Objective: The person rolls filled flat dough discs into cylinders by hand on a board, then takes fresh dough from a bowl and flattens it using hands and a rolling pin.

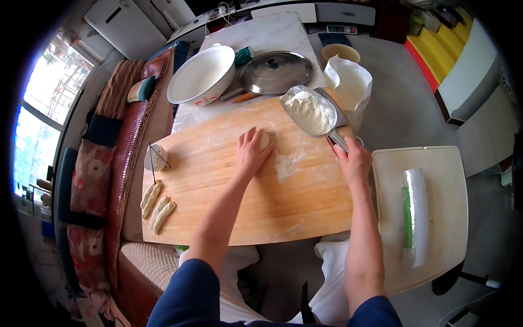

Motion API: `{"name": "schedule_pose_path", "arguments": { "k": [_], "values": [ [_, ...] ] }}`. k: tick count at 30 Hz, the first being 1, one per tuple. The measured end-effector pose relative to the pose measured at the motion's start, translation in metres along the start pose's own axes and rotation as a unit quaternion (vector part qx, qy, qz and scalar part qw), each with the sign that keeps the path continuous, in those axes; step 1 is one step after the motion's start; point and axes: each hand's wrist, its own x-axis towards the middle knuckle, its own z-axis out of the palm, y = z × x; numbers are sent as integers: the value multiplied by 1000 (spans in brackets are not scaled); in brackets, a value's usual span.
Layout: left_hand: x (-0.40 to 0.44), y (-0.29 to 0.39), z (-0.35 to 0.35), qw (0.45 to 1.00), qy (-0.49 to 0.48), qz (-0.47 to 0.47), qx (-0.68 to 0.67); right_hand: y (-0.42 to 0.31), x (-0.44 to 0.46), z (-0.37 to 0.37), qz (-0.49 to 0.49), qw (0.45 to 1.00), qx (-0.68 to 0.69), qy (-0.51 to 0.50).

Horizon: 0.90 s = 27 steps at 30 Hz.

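Note:
My right hand [355,159] is closed round the handle of a metal scoop [311,111] heaped with white flour, held over the back right of the wooden board [212,163]. On the board's middle, my left hand [253,150] rests with its fingers bent over a small piece of dough [265,141], partly hidden beneath it. Loose flour [289,164] is scattered to the right of that hand. Twisted dough strips [161,213] lie at the board's left edge, near a small white cup [156,158] with dark chopsticks in it.
Behind the board stand a large white bowl [202,76] and a metal lid [276,73]. A white bag [348,84] is at the back right. A roll of plastic wrap [415,218] lies on a beige stool [447,218] at right. A red sofa [131,131] stands left.

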Motion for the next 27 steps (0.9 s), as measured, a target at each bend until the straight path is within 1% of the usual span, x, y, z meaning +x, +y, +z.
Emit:
{"name": "schedule_pose_path", "arguments": {
  "k": [1, 2, 4, 7, 8, 9, 11, 14, 16, 18, 19, 22, 23, 27],
  "values": [
    [17, 13, 10, 1000, 0, -2, 5, 0, -1, 0, 7, 1000, -5, -7],
    [32, 22, 24, 1000, 12, 21, -9, -1, -1, 1, 9, 1000, -7, -6],
    [47, 52, 34, 997, -15, 68, -25, -1, 0, 3, 15, 1000, -12, -5],
    [10, 91, 23, 989, -70, 131, -8, -2, 0, 4, 23, 1000, -5, -8],
    [-12, 84, 22, 983, -89, 161, 6, -2, 1, 4, 19, 1000, 0, -5],
    [-37, 90, -1, 981, -105, 162, 23, -3, 0, 5, 17, 1000, 4, -2],
    [-82, 77, -27, 983, -125, 134, 1, -4, -4, 5, 13, 1000, 9, -2],
    [-118, 52, -59, 980, -179, 85, 27, -10, -11, 8, 9, 1000, -2, -24],
    [-106, 48, -68, 985, -167, 35, -39, -14, -15, 11, 10, 998, -19, -58],
    [-82, 44, -73, 983, -153, -20, -102, -19, -18, 15, 15, 997, -33, -71],
    [-73, 46, -66, 987, -137, -14, -81, -21, -18, 17, 14, 996, -42, -75],
    [-81, 57, -34, 977, -196, 15, 78, -21, -16, 22, 37, 995, -37, -86],
    [-84, 55, -28, 981, -167, 33, 98, -19, -14, 24, 36, 995, -35, -89],
    [-94, 61, -29, 982, -152, 22, 108, -20, -16, 23, 50, 993, -20, -102]
  ]
}}
